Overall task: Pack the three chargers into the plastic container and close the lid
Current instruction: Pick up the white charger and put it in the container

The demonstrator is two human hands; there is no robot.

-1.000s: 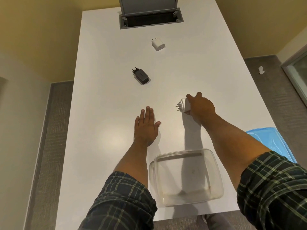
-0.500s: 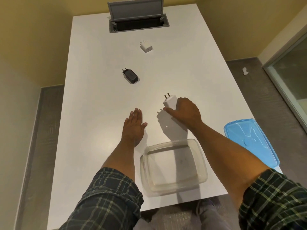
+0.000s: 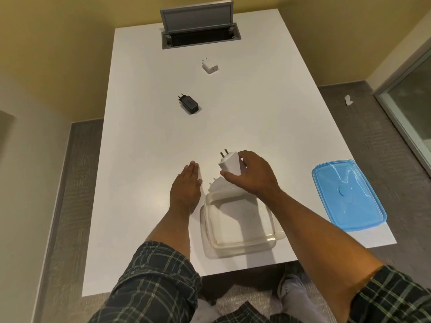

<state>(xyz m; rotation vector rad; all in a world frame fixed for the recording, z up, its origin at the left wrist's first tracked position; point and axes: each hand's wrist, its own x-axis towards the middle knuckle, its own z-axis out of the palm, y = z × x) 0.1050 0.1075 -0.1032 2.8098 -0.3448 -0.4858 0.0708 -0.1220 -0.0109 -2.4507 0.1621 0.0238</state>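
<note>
My right hand (image 3: pixel 253 177) grips a large white charger (image 3: pixel 229 163), prongs pointing up and away, lifted just beyond the far rim of the clear plastic container (image 3: pixel 278 234). The container stands open, with nothing inside, near the table's front edge. My left hand (image 3: pixel 186 186) lies flat on the table, fingers together, just left of the container. A black charger (image 3: pixel 189 104) lies mid-table. A small white charger (image 3: pixel 209 65) lies farther back. The blue lid (image 3: pixel 347 194) rests at the table's right front corner.
The white table (image 3: pixel 268 117) has an open grey cable hatch (image 3: pixel 200 29) at its far end. Grey carpet surrounds the table, with a scrap of white paper (image 3: pixel 348 100) on the floor to the right. A shoe (image 3: pixel 290 285) shows below the front edge.
My right hand has lifted the large white charger off the table and brought it back toward the container. The left hand has stayed flat on the table.
</note>
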